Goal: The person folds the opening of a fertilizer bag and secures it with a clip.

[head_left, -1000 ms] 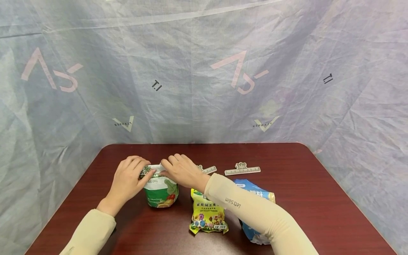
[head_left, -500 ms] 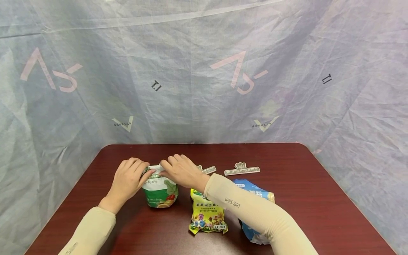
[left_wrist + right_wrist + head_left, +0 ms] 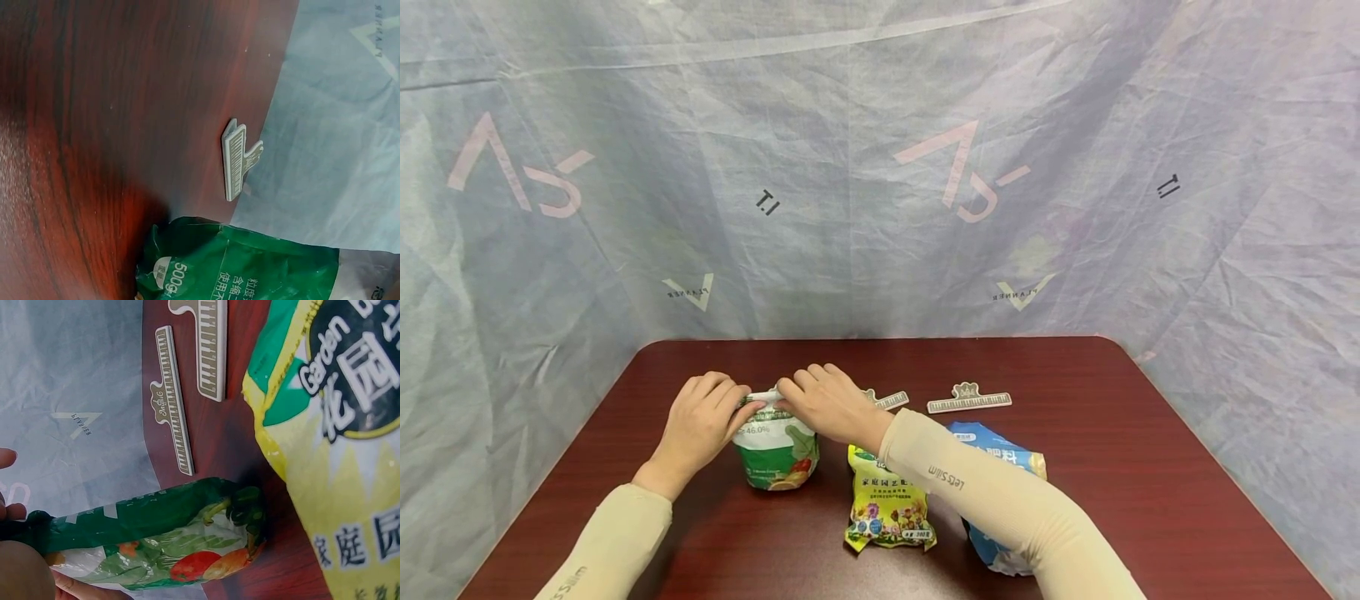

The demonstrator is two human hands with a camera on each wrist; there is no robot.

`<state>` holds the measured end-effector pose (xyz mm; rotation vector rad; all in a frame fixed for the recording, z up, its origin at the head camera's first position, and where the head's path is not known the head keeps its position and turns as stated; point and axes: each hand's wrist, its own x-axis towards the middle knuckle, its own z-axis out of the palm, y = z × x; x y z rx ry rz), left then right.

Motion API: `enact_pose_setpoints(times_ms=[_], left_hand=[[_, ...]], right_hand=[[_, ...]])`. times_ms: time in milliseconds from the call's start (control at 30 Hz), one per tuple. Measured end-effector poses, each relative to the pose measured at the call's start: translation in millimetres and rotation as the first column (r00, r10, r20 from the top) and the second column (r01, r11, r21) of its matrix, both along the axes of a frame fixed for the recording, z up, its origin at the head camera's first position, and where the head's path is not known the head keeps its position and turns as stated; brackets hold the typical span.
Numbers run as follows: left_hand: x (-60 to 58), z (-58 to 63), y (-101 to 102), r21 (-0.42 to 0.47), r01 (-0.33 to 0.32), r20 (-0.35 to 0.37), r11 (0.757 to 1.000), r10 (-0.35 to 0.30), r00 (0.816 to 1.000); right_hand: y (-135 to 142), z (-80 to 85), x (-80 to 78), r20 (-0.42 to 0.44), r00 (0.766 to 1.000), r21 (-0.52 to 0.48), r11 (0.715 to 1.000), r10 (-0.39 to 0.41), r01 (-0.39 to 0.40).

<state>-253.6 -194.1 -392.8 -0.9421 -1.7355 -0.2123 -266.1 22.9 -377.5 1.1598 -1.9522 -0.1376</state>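
Observation:
A green and white fertilizer bag (image 3: 778, 461) printed with vegetables stands upright at the table's left middle. My left hand (image 3: 702, 422) pinches the left end of its top edge, thumb in front and fingers behind. The right hand (image 3: 829, 403) grips the right end of that edge, covering the corner. Between the hands a white folded strip of the top shows. The left wrist view has the bag's green back (image 3: 250, 259); the left hand is barely visible there. In the right wrist view the bag (image 3: 156, 534) appears side-on, with right-hand fingers at its top.
A yellow fertilizer bag (image 3: 891, 510) lies right of the green one. Beyond it is a blue bag (image 3: 1000, 554), partly under the right forearm. Two piano-print clips lie behind: one clip (image 3: 892, 401) partly behind the right wrist, another clip (image 3: 970, 402) farther right.
The top of the green and white bag has been folded down a little; lettering seen there earlier is now turned away. The left hand has shifted slightly, while the right hand has barely moved.

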Motion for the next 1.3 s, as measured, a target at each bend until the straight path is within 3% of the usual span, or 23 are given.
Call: enact_pose_setpoints(times_ms=[300, 567, 867, 1300], left_hand=[[-0.4, 0.3, -1.1, -0.009, 0.024, -0.019, 1.000, -0.024, 1.000], [-0.2, 1.3, -2.9, -0.014, 0.041, -0.002, 0.999, -0.041, 0.999], [1.1, 3.6, -2.3, -0.009, 0.080, -0.054, 0.997, -0.080, 0.995], [4.9, 9.5, 0.7, -0.004, 0.116, -0.112, 0.993, -0.116, 0.987]], right_hand=[[-0.1, 0.2, 0.8, 0.016, 1.000, 0.001, 1.000, 0.005, -0.005], [1.1, 0.6, 0.3, -0.056, 0.998, 0.012, 0.999, 0.031, -0.030], [5.0, 13.4, 12.1, -0.104, 0.990, 0.006, 0.995, 0.101, -0.101], [8.0, 18.1, 17.4, -0.114, 0.988, 0.043, 0.994, 0.109, -0.105]])
